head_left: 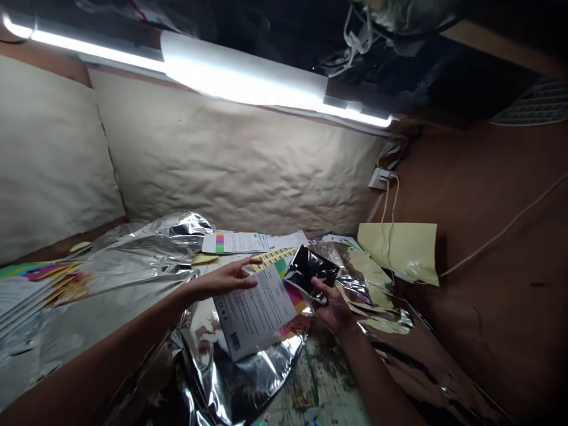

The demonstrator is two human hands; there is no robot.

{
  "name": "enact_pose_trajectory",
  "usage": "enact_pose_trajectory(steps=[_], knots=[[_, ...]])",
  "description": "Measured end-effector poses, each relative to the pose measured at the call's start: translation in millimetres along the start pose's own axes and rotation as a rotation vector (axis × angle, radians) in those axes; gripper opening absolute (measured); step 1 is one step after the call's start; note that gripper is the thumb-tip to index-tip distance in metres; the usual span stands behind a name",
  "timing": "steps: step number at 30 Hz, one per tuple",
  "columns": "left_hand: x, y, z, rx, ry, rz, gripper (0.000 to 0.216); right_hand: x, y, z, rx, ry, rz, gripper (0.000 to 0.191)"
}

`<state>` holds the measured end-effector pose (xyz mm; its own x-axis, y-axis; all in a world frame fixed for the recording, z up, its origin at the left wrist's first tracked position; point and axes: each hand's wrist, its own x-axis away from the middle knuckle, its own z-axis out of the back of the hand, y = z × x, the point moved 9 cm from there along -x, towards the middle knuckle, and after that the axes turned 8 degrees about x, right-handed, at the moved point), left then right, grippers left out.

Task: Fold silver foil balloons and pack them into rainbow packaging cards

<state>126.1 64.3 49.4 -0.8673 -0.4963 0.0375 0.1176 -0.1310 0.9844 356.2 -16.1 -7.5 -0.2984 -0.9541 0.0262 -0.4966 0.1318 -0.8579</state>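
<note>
A white printed packet (255,310) with lines of text, a barcode and coloured stripes slants over the silver foil. At its upper left edge is my left hand (228,278), thumb on the printed face and index finger stretched beyond the edge; the other fingers are mostly hidden. My right hand (332,305) grips a shiny black pouch (310,269), its thumb pressed on the front and the fingers behind it. The pouch overlaps the packet's upper right corner. Beyond them lies a yellow sheet of small labels (273,256), partly covered.
Silver foil (146,254) spreads across the worktop. Printed packets are stacked at far left (26,290), and printed sheets (242,242) lie along the back wall. A yellow sheet (402,251) stands at right beneath a socket (380,178) with hanging cords. A tube light (97,52) hangs above.
</note>
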Motion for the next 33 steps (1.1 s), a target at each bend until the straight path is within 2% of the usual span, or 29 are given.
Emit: enact_pose_trajectory(steps=[1,3,5,7,10,13,16,19,21,23,26,28,30,31,33], knots=[[-2,-2,2,-0.01,-0.007,0.002,0.069,-1,-7,6,0.023,0.032,0.049,0.015],[-7,1,12,-0.108,0.057,-0.05,0.067,-2,-23,20,0.057,0.081,0.141,0.015],[-11,13,25,-0.243,0.165,-0.142,0.059,1,-37,28,0.077,0.067,0.197,0.015],[-13,29,27,-0.36,0.202,-0.22,0.052,6,-42,28,0.096,0.024,0.209,0.019],[-12,50,11,-0.594,0.149,-0.3,0.043,14,-31,8,0.209,-0.11,0.161,0.02],[-9,60,-4,-0.843,0.156,-0.328,0.044,19,-14,-15,0.343,-0.251,0.102,0.016],[-8,60,-15,-0.991,0.183,-0.347,0.044,19,-10,-18,0.374,-0.255,0.11,0.021],[-8,56,-26,-1.08,0.141,-0.394,0.042,22,3,-23,0.502,-0.316,0.008,0.026],[-8,55,-33,-1.153,0.13,-0.436,0.042,27,14,-32,0.611,-0.382,-0.052,0.024],[-8,55,-37,-1.246,0.16,-0.479,0.041,31,18,-45,0.626,-0.421,-0.039,0.023],[-7,61,-39,-1.319,0.273,-0.555,0.037,30,14,-58,0.498,-0.369,0.051,0.028],[-5,64,-41,-1.314,0.338,-0.605,0.037,25,10,-55,0.387,-0.274,0.07,0.029],[-4,62,-44,-1.305,0.353,-0.62,0.041,20,6,-43,0.277,-0.164,0.058,0.03],[-5,59,-46,-1.305,0.343,-0.612,0.048,18,5,-35,0.226,-0.115,0.045,0.031],[-6,50,-50,-1.317,0.308,-0.583,0.079,15,3,-23,0.135,-0.048,0.032,0.032]])
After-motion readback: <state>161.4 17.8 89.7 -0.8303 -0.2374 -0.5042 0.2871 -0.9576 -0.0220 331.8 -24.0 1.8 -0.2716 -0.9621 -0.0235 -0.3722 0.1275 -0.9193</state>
